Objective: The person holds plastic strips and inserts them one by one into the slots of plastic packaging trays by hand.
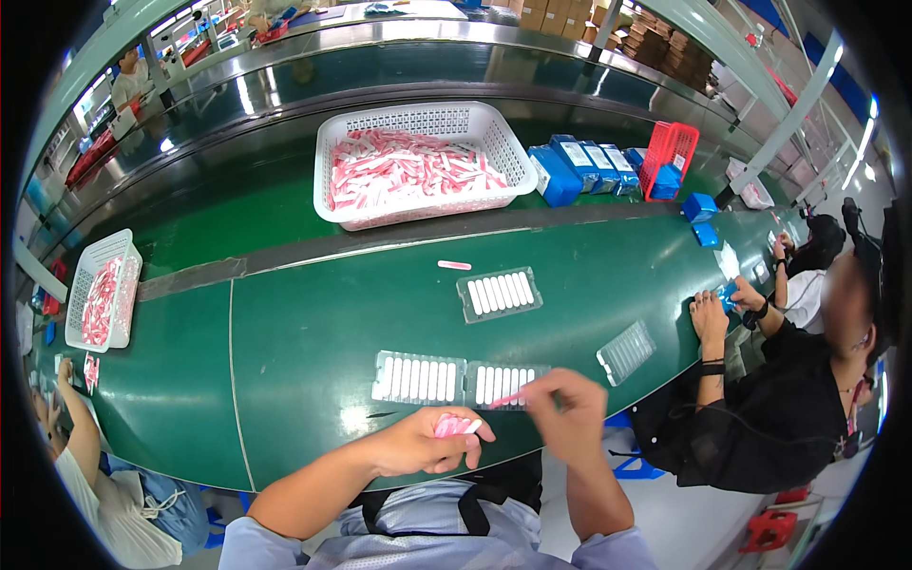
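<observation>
My left hand [414, 445] is closed around a small bunch of pink-and-white sticks [454, 427], low over the table's near edge. In my right hand [570, 407], a single pink stick [503, 402] is pinched, its tip over the near edge of a clear plastic tray [509, 365]. White sticks fill the part of that tray that shows; my right hand hides its right end. Touching or close beside it on the left, another clear tray [380, 372] holds a row of white sticks. Farther off is a third filled tray [465, 302], with one loose pink stick [454, 265] behind it.
A large white basket [427, 213] of pink-and-white sticks stands at the back; a smaller one [122, 328] is far left. An unfilled clear tray [626, 352] lies right. Blue packs [560, 176] and a red basket [673, 157] stand back right. Co-workers [760, 408] sit at both sides.
</observation>
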Motion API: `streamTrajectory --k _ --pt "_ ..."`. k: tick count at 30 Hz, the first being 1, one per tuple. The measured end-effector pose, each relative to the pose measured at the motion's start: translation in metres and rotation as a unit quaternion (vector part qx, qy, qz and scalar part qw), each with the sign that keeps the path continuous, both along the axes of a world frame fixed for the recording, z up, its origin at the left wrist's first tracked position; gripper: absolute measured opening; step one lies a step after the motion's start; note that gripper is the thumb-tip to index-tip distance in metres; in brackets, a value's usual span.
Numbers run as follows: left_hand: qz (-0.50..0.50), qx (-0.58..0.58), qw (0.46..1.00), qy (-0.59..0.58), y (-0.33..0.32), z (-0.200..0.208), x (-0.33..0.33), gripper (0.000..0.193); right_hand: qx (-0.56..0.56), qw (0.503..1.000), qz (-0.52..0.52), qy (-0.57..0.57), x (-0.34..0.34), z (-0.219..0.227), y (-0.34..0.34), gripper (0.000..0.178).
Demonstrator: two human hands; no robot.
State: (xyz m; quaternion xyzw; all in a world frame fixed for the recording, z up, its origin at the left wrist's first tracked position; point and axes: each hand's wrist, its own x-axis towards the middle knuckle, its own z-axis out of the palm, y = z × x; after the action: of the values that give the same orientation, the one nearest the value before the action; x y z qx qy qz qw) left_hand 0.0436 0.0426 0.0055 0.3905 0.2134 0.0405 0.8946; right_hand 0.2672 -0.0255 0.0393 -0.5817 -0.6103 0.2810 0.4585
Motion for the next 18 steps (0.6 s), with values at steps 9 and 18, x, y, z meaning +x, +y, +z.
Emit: streamTrajectory --k 9,18 --pt "0.11 -0.089 0.99 0.01 0.004 0.003 -0.001 0.023 0.224 0.879 -0.018 -0.42 0.047 -0.041 -0.009 0.03" --pt "0.069 -0.099 0.993 0.019 0.004 0.002 0.001 0.011 0.141 0.934 -0.029 -0.326 0.054 -0.061 -0.024 0.035"
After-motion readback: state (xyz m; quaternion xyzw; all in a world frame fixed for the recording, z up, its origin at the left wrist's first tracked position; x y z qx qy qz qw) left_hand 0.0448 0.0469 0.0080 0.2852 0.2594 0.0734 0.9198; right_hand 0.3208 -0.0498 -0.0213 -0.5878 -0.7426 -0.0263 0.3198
